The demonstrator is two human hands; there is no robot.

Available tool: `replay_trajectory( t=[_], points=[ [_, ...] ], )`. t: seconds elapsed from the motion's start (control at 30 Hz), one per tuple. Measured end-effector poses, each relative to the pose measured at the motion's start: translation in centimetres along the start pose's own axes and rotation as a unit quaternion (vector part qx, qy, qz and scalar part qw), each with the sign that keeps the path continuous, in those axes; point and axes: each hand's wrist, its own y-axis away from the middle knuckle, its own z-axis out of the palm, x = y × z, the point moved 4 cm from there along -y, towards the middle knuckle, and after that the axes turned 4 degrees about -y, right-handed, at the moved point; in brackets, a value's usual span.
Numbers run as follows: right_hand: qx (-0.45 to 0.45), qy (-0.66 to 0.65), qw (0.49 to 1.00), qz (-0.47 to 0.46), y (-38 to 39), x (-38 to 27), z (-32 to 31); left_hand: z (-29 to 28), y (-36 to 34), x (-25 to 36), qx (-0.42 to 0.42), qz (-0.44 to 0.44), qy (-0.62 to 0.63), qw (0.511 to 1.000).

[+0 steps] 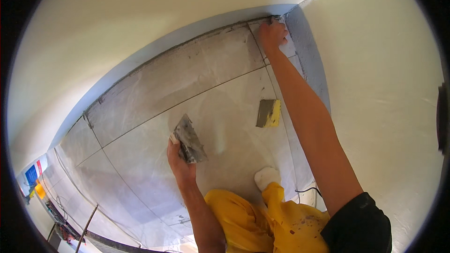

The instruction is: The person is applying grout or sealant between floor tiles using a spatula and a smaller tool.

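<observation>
My left hand (179, 159) is closed on the edge of a flat, roughly four-sided trowel plate (190, 139) smeared with grey paste, held above the large pale floor tiles (220, 98). Stretched far forward, my right hand (273, 36) is down at the back right corner on a small tile (291, 47). Its fingers are curled against the gap by the wall; anything inside them is hidden. Between my arms a small rectangular spreader (268, 113), yellow on one side and caked dark grey on the other, lies flat on a tile.
A grey band (304, 51) runs along the foot of the cream walls (375, 89). Dark joints divide the tiles. My knees in yellow trousers (243, 220) and a pale-covered foot (267, 178) are close by. A black cable (309, 189) lies near the right wall; assorted items stand far left.
</observation>
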Motion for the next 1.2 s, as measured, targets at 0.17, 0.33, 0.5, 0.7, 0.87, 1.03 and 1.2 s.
replay_trajectory(
  t=[0.17, 0.33, 0.5, 0.7, 0.87, 1.03, 1.2],
  points=[
    [0.006, -0.064, 0.998, 0.019, -2.1, 1.1, -0.3, -0.1, 0.0, -0.1, -0.029, -0.005, 0.010, 1.000],
    [0.028, -0.041, 0.998, 0.033, -1.6, 0.8, 0.3, 0.1, 0.1, 0.0, -0.036, 0.003, 0.014, 0.999],
    [0.003, 0.024, 0.999, -0.039, 3.4, -2.3, 1.4, 0.6, 0.0, -0.3, -0.030, 0.001, -0.001, 1.000],
    [-0.024, 0.012, 0.989, -0.149, 9.1, -5.8, 2.3, 0.7, -0.2, -0.3, -0.026, 0.005, 0.016, 1.000],
    [-0.176, -0.133, 0.904, -0.367, 17.2, -7.0, -1.2, -2.4, -0.5, -1.6, -0.018, -0.010, 0.040, 0.999],
    [-0.518, -0.133, 0.684, -0.495, 25.1, -8.2, -9.8, 0.8, -0.4, 0.1, -0.054, -0.053, 0.117, 0.990],
    [-0.448, -0.076, 0.602, -0.657, 28.1, -9.7, -11.2, -0.1, 1.1, 2.0, -0.083, -0.041, 0.216, 0.972]
  ],
)
